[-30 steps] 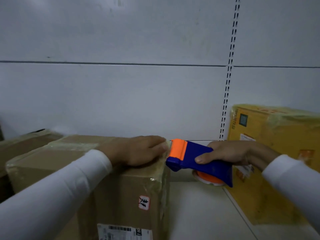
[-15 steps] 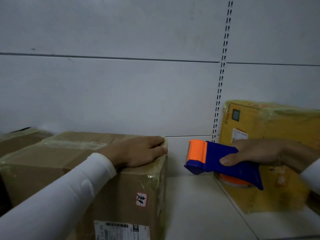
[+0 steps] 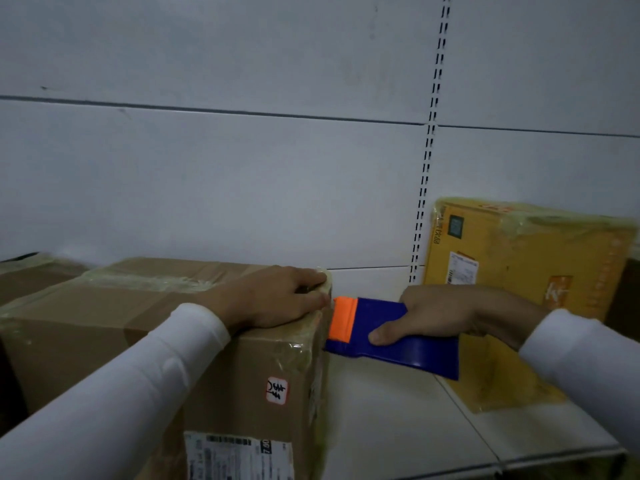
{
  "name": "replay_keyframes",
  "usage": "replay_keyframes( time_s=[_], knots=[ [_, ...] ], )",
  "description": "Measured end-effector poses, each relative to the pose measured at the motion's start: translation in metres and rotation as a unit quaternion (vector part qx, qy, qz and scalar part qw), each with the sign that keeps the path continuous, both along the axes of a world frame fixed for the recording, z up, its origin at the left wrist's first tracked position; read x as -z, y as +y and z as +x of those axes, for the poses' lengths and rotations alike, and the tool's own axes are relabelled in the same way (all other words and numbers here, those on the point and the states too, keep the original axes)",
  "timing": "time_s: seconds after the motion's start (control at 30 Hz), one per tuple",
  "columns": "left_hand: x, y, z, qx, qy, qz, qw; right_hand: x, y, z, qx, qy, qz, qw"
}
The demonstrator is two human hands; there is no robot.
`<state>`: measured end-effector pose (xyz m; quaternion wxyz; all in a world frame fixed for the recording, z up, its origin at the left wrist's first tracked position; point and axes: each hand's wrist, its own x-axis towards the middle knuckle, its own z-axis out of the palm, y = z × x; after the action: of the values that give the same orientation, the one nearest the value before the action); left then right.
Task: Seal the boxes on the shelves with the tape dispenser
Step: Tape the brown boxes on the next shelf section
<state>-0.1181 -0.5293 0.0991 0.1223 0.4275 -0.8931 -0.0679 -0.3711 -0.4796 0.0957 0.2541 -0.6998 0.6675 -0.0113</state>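
A brown cardboard box (image 3: 104,317) with clear tape across its top stands on the shelf at the left. My left hand (image 3: 277,299) lies flat on its top right corner, fingers together, pressing the tape end at the edge. My right hand (image 3: 436,317) grips a blue tape dispenser (image 3: 408,351) with an orange front. The orange end touches the box's upper right side, just below my left fingertips. The tape roll is hidden behind the blue body.
A yellow taped box (image 3: 526,271) stands at the right behind my right wrist. Another brown box (image 3: 24,275) sits at the far left. The white shelf surface (image 3: 388,420) lies between the boxes, with a slotted upright (image 3: 429,168) on the grey back wall.
My right hand pulled the dispenser away to the right, then brought it back left against the brown box's right side. My left hand stayed on the box corner.
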Motion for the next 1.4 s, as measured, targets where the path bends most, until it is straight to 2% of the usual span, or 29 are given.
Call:
replay_keyframes(
  time_s=[0.07,0.1,0.2,0.27,0.4,0.5,0.73,0.87,1.03,1.1,1.2,1.3,1.4],
  knots=[
    [0.001,0.001,0.002,-0.005,0.001,-0.004,1.000,0.020,0.001,0.003,0.002,0.146,-0.032,0.989],
    [0.002,0.002,0.002,-0.006,-0.002,-0.009,1.000,0.036,0.003,0.003,0.012,0.151,-0.039,0.988],
    [0.000,0.005,0.002,-0.004,-0.010,-0.030,1.000,0.066,0.007,-0.005,0.045,0.022,-0.101,0.994],
    [-0.002,0.007,-0.001,-0.008,-0.008,-0.020,1.000,0.065,0.010,-0.008,0.063,-0.007,-0.131,0.989],
    [-0.006,0.007,-0.001,-0.010,-0.003,-0.034,0.999,0.060,0.019,-0.010,0.073,-0.046,-0.171,0.981],
    [-0.008,0.007,-0.002,-0.009,-0.002,-0.003,1.000,0.057,0.027,-0.015,0.082,-0.076,-0.197,0.974],
    [-0.023,0.018,-0.015,-0.043,-0.061,0.041,0.996,0.043,0.038,-0.017,0.071,-0.059,-0.215,0.972],
    [-0.019,0.035,-0.040,-0.122,-0.115,-0.022,0.986,0.041,0.042,-0.021,0.047,-0.047,-0.228,0.971],
    [0.010,0.052,-0.061,-0.241,-0.150,-0.206,0.937,0.043,0.047,-0.038,0.011,-0.056,-0.238,0.970],
    [0.009,0.055,-0.060,-0.240,-0.165,-0.225,0.930,0.046,0.047,-0.048,-0.005,-0.084,-0.233,0.969],
    [0.003,0.063,-0.051,-0.213,-0.178,-0.211,0.937,0.047,0.049,-0.066,-0.043,-0.154,-0.212,0.964],
    [0.003,0.076,-0.037,-0.161,-0.198,-0.223,0.941,0.048,0.058,-0.080,-0.125,-0.227,-0.149,0.954],
    [0.003,0.096,-0.026,-0.113,-0.189,-0.225,0.949,0.047,0.070,-0.088,-0.172,-0.259,-0.107,0.944]
  ],
)
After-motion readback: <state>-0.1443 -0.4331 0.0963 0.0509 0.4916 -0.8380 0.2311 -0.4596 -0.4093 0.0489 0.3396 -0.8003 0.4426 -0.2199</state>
